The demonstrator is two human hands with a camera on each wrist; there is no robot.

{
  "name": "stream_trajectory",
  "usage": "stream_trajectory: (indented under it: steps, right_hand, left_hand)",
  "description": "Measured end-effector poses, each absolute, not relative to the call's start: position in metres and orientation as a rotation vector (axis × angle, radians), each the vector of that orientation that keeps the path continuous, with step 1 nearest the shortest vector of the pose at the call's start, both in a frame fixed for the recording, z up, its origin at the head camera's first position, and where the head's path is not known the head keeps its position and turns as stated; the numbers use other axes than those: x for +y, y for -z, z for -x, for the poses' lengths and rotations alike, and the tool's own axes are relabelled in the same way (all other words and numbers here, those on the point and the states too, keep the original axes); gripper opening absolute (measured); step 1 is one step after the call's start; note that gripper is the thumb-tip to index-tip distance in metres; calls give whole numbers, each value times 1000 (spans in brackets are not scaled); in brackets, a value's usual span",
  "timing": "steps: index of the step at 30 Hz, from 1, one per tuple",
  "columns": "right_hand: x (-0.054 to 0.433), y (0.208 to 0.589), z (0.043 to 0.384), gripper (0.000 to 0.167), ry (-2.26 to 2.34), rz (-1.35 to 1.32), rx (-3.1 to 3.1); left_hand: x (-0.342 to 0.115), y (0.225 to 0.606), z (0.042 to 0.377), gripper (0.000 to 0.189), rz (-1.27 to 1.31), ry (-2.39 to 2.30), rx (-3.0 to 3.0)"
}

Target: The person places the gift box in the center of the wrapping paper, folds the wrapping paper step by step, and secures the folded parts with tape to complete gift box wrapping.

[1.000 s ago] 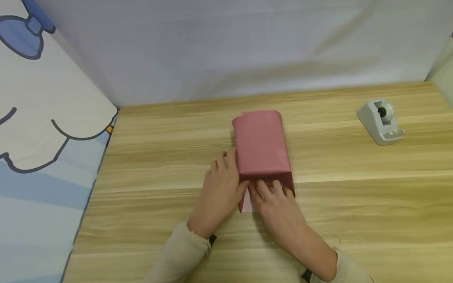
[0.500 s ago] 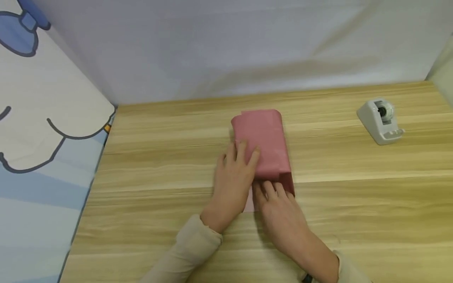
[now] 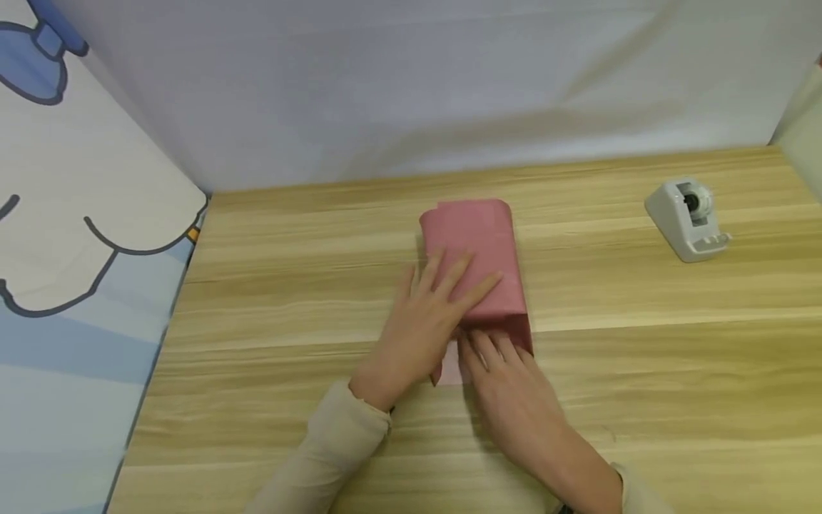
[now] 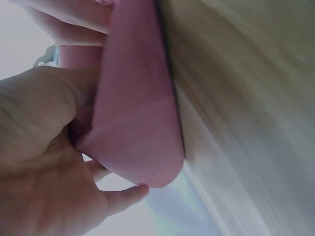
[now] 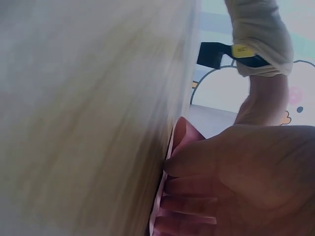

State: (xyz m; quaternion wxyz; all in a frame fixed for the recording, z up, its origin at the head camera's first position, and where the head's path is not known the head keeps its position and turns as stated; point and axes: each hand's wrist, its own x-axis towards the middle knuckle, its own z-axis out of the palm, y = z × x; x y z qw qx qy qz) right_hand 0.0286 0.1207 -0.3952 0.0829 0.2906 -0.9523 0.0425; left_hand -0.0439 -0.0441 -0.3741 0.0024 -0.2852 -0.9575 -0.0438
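Note:
A box-shaped package in pink-red paper lies on the table, its near end with paper flaps not lying flat. My left hand rests on its top near the front left corner, fingers spread and straight. In the left wrist view the package's long paper side runs beside the left thumb. My right hand is at the near end, fingers extended and touching the paper there; their tips are partly hidden under the top edge. A paler flap of paper sticks out toward me between the hands.
A white tape dispenser with a roll of clear tape stands at the back right of the wooden table. A pale curtain hangs behind the table, and a cartoon-printed cloth covers the left side.
My left hand has moved from the package's left side onto its top, and its fingers have spread further right. The right hand stays at the near end, almost unmoved.

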Motion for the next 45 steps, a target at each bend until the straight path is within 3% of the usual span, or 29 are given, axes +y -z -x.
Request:
stream_trajectory:
  steps: [6,11,13,18,23,28,35,45]
  right_hand:
    - [122,392,-28,55,-117,-790,-2883]
    - [124,392,-28,51,-72,-684,-2935]
    - [124,392,-28,51,-48,-642,-2949]
    - [126,392,-29,47,-16,-599,-2958]
    - [132,388,-30,43,-106,-543,-3012]
    - [152,379,-23,38,-570,-333,-2931]
    - [168,379,6,48,-1001,-89,-3042]
    - [173,384,26,12,-756,-199,-3172]
  left_hand:
    - [-42,377,46,89,882,105,-2963]
    - [-33,376,48,124,892,25,-2982]
    - [-31,376,49,124,892,4,-2993]
    - [-30,379,50,83,859,-21,-2956]
    - [-25,386,51,80,836,-60,-2864]
    - [-22,387,51,76,815,-81,-2767]
    - [-12,382,53,55,758,-228,-2762]
    - [17,378,51,36,632,-357,-2809]
